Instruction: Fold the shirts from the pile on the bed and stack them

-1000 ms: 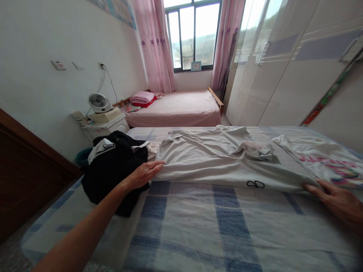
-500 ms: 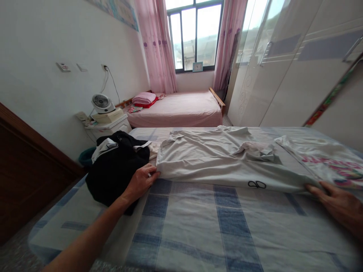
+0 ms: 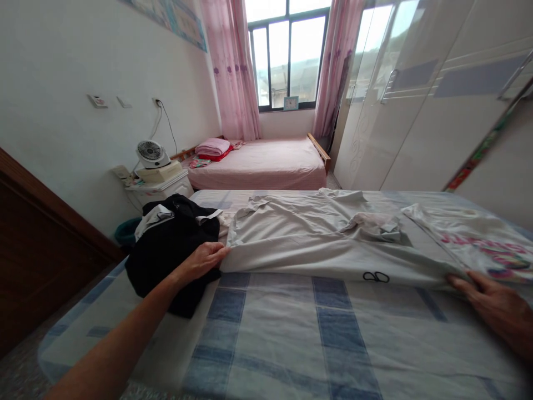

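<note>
The left hand [image 3: 203, 259] pinches 1 end of a pale garment [image 3: 291, 256], the right hand [image 3: 493, 297] grips the other; it lies between both, black clothing [image 3: 166, 255] beside the left hand.

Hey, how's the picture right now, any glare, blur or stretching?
Head view: window nearly washed out up top; head view: bright reflections on the glossy wardrobe; head view: right hand soft and dim toward the edge, left hand clearer, black mark on the cloth readable; head view: wide-angle stretching toward the corners.
</note>
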A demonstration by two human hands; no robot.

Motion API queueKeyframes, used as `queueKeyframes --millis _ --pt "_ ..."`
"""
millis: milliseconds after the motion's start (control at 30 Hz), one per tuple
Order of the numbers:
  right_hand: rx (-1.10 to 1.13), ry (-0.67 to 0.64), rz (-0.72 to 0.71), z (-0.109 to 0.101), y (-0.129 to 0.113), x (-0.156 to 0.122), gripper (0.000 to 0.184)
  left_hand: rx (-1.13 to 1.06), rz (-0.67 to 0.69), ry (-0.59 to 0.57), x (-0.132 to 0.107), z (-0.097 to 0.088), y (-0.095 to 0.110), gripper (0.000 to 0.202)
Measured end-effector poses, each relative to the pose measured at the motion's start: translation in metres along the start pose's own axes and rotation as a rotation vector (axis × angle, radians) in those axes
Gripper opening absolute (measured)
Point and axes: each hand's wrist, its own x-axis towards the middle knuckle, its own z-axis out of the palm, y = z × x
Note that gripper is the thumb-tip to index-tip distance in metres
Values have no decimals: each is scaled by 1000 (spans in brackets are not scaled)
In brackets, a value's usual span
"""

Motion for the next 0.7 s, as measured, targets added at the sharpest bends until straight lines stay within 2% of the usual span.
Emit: queueKeyframes --millis 100,167,233,333,400,500,600,700 --pt "112 -98 148 -3 -5 1 41 -23 -49 32 5 2 -2 49" --pt "133 -98 196 -4 -8 1 38 -10 0 58 7 6 1 44" --pt "136 -108 222 -5 -9 -2 39 40 86 137 6 13 5 36" --pt "83 -142 203 -10 -14 -7 50 177 212 237 -4 26 11 26" --pt "-29 -21 101 -17 -27 -10 62 268 272 217 -12 34 13 23" --pt "-118 204 -185 -31 -71 -10 61 341 300 168 -22 41 14 21" --pt "64 65 -447 -33 -144 -11 42 288 262 166 -22 40 17 26" --pt "200 -93 -718 -11 -221 -16 38 157 202 187 -16 34 16 28"
